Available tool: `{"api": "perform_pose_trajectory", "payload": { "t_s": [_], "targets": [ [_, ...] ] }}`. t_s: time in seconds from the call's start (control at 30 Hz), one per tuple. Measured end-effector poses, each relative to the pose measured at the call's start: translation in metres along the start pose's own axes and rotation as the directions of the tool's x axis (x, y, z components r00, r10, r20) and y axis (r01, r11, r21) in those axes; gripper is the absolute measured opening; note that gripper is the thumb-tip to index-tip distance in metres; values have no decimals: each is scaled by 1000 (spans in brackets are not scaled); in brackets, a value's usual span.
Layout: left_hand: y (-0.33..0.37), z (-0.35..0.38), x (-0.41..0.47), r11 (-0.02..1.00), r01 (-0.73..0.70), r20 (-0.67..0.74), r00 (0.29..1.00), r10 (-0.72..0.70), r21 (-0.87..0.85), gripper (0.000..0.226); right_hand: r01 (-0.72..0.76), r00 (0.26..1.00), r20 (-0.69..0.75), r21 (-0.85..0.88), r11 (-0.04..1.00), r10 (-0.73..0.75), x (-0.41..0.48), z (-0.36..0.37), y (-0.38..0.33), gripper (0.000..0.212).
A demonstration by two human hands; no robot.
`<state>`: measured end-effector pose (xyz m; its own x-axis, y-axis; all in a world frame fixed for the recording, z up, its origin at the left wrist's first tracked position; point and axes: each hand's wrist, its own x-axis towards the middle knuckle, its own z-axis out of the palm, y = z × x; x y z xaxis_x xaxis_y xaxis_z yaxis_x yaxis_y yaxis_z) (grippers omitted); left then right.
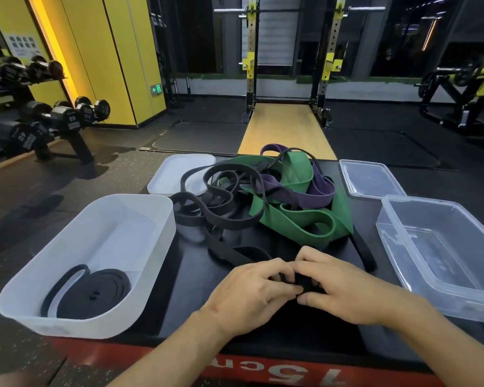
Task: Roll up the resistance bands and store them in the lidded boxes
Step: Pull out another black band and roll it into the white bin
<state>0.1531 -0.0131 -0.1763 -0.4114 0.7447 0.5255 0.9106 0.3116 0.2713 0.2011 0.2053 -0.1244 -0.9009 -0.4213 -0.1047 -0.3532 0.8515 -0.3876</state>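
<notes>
Black resistance band (305, 283): a small, tight roll of it sits at the near middle of the counter (190, 289), pinched between both hands.

- Left hand (252, 291): fingers curled over the roll from the left, thumb tucked against it.
- Right hand (344, 289): fingers curled over the roll from the right, thumb pressed in below. The fingertips of the two hands meet over the roll.
- The unrolled length of the band trails away from the hands, up and to the left across the counter. How far it runs into the pile cannot be told.

Behind the hands lies a loose pile:
- Tangled black bands (215, 191) on the left.
- Wide green band (291, 219) in the middle and to the right.
- Purple band (305, 191) threaded through the green one, toward the far side.

Left of the hands stands a white box (109, 227), open, with one rolled black band (95, 294) lying flat in its near end. The white lid (168, 169) lies beyond the box, and black loops from the pile overlap its right part.

Right of the hands stands a clear box (458, 233), open. The clear lid (372, 177) lies flat beyond it.

The counter has a red near edge with white print. In the background are a dumbbell rack (53, 115) at left and a squat rack (291, 51) straight ahead.
</notes>
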Motion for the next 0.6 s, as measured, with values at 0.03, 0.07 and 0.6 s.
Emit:
{"api": "perform_pose_trajectory", "payload": {
  "t_s": [0.03, 0.07, 0.6],
  "targets": [
    [0, -1, 0, 1000, 3, 14, 1000, -3, -3, 20, -23, 1000, -11, 12, 1000, 23, -1, 1, 0, 35],
    [1, -1, 0, 1000, 4, 25, 1000, -4, -3, 21, -52, 998, -26, 17, 999, 52, -1, 2, -1, 39],
    [1, -4, -2, 943, 323, -117, 937, -330, -77, 19, -77, 995, -77, -171, 982, 65, 9, 9, 1, 69]
  ]
}}
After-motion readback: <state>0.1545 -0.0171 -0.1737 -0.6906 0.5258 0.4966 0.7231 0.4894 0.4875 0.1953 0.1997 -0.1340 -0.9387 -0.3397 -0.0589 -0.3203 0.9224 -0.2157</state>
